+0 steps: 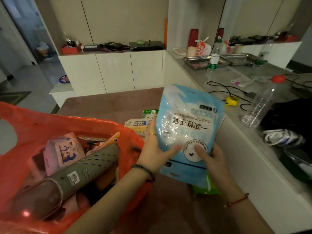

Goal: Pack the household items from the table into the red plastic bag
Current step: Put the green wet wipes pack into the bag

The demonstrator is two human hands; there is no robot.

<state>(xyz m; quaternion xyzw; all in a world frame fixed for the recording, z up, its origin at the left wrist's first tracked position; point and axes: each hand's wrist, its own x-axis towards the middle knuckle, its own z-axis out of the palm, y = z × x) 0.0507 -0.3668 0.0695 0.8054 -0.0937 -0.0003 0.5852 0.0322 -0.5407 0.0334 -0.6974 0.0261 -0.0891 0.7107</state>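
Both hands hold a light blue plastic pack of disposable gloves (187, 119) upright above the brown table (108, 102). My left hand (152, 149) grips its left edge, my right hand (212, 157) its lower right corner. The red plastic bag (33, 122) stands open at the left. Inside it lie a grey perforated tube (87, 168), a pink tissue pack (63, 152) and other items. On the table behind the pack lie a yellow-white tissue pack (136, 124) and a green box (148, 112). A green packet (207, 188) shows under the blue pack.
A grey counter (224, 76) runs along the right with a clear bottle with a red cap (263, 102), a yellow tape measure (232, 100), black cables, a green-label bottle (214, 56) and metal trays (197, 62). A dark bag (290, 115) sits at the far right.
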